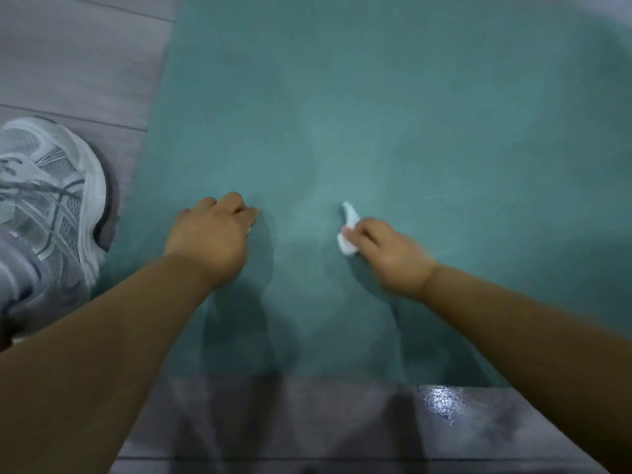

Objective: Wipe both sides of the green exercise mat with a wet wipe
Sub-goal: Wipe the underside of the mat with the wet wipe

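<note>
A: Where is the mat?
B: The flat green foam exercise mat [393,131] lies spread on the grey wood-plank floor [78,56]; its near edge runs across the bottom of the view.
A: And the hands?
B: The right hand [390,254] rests on the mat, fingers curled, pinching a crumpled white wet wipe [349,230] against it; the left hand [210,237] sits knuckles-up on the mat, fingers curled under, holding nothing I can see.
A: Anything beside it?
B: A grey-and-white mesh sneaker [48,200] just off the mat's left edge; a wet sheen on the floor near the front.
</note>
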### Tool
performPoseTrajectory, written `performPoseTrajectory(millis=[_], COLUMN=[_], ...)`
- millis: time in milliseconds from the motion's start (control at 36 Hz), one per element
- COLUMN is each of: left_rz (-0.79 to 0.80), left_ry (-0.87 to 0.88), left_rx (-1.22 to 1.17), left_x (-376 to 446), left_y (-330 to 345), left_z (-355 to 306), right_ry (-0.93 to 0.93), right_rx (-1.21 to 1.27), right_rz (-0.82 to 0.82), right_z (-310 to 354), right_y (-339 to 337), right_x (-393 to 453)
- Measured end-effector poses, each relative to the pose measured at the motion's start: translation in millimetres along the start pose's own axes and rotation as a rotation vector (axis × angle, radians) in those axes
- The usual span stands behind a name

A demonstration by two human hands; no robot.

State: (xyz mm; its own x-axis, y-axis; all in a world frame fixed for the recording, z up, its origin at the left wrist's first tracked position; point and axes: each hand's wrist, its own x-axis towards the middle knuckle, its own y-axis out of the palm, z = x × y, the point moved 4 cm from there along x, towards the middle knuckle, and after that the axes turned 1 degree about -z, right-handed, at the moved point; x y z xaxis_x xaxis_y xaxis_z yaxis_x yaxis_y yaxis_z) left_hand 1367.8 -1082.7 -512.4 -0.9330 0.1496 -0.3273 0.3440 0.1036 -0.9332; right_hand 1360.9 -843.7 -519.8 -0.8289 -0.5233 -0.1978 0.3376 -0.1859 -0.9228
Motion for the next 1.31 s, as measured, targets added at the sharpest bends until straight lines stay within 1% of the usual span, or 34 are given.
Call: performPoseTrajectory(millis=[56,111,139,167,194,222,250,278,333,361,417,444,472,500,528,583,611,667,694,722,750,806,889,944,972,1000,1028,1083,1111,1139,1167,1194,1222,1306], left_rz=[-0.009,-0.015,-0.014,-0.011,-0.004,0.002,0.005,0.003,-0.011,-0.015,0.002,0.02,0.041,0.058,0.071,0.08,0.081,0.077,0.07,0.063,0.057,0.042,-0.006,-0.035,-0.047,-0.056,-0.063,-0.06,-0.062,-0.07,-0.078,-0.085,-0.083,-0.066], left_ry=[-0.006,-0.016,-0.024,-0.033,-0.044,-0.055,-0.065,-0.074,-0.087,-0.094,-0.115,-0.12,-0.113,-0.097,-0.08,-0.07,-0.073,-0.076,-0.074,-0.072,-0.07,-0.065,-0.075,-0.085,-0.087,-0.089,-0.093,-0.097,-0.093,-0.091,-0.095,-0.106,-0.12,-0.162], left_rx=[0.0,0.007,0.006,0.003,0.0,-0.003,-0.009,-0.02,-0.038,-0.044,-0.053,-0.055,-0.048,-0.028,-0.006,0.015,0.013,0.006,0.005,0.008,0.011,0.006,-0.051,-0.095,-0.106,-0.114,-0.123,-0.143,-0.148,-0.146,-0.14,-0.13,-0.116,-0.069], left_x=[3,7,10,13,17,21,25,29,35,37,40,41,41,41,41,41,41,44,45,47,49,51,51,49,48,48,48,48,48,49,49,50,51,55], left_y=[-3,-5,-7,-8,-10,-12,-13,-15,-17,-18,-18,-18,-17,-16,-16,-17,-18,-20,-21,-22,-23,-23,-22,-20,-18,-16,-15,-14,-14,-15,-17,-19,-21,-22], left_z=[-2,-5,-6,-7,-8,-8,-8,-7,-3,1,12,17,22,25,27,29,28,27,27,27,27,27,29,33,36,40,43,48,49,48,48,46,44,37], right_ry=[0.427,0.761,0.852,0.893,0.872,0.812,0.698,0.573,0.313,0.11,-0.196,-0.283,-0.269,-0.179,-0.065,0.316,0.494,0.794,0.863,0.859,0.794,0.545,0.165,-0.073,-0.119,-0.135,-0.079,0.104,0.26,0.397,0.546,0.66,0.735,0.958], right_rx=[0.086,0.097,0.098,0.129,0.141,0.15,0.142,0.148,0.129,0.057,-0.03,-0.067,-0.059,-0.029,-0.005,0.001,0.011,0.054,0.038,0.023,-0.001,0.021,0.14,0.146,0.128,0.105,0.04,0.023,-0.039,-0.072,-0.028,-0.058,-0.084,-0.009], right_rz=[-0.193,-0.293,-0.333,-0.379,-0.416,-0.432,-0.41,-0.36,-0.161,-0.094,-0.043,-0.013,-0.002,-0.032,-0.131,-0.341,-0.402,-0.427,-0.417,-0.436,-0.455,-0.432,-0.264,-0.192,-0.125,-0.101,-0.09,-0.21,-0.267,-0.252,-0.236,-0.246,-0.26,-0.326], right_z=[-57,-96,-105,-101,-89,-74,-55,-34,7,25,38,33,20,-1,-24,-72,-92,-119,-117,-108,-93,-56,0,22,18,3,-15,-52,-81,-102,-121,-138,-153,-169], right_y=[-26,-37,-38,-36,-33,-27,-17,-9,6,10,12,8,1,-8,-21,-49,-56,-52,-47,-44,-40,-29,-18,-18,-19,-21,-26,-48,-55,-60,-63,-66,-69,-65], right_x=[10,10,11,14,19,27,36,43,49,47,41,41,45,51,57,66,68,73,79,89,103,134,159,156,153,150,145,130,120,109,96,83,72,66])
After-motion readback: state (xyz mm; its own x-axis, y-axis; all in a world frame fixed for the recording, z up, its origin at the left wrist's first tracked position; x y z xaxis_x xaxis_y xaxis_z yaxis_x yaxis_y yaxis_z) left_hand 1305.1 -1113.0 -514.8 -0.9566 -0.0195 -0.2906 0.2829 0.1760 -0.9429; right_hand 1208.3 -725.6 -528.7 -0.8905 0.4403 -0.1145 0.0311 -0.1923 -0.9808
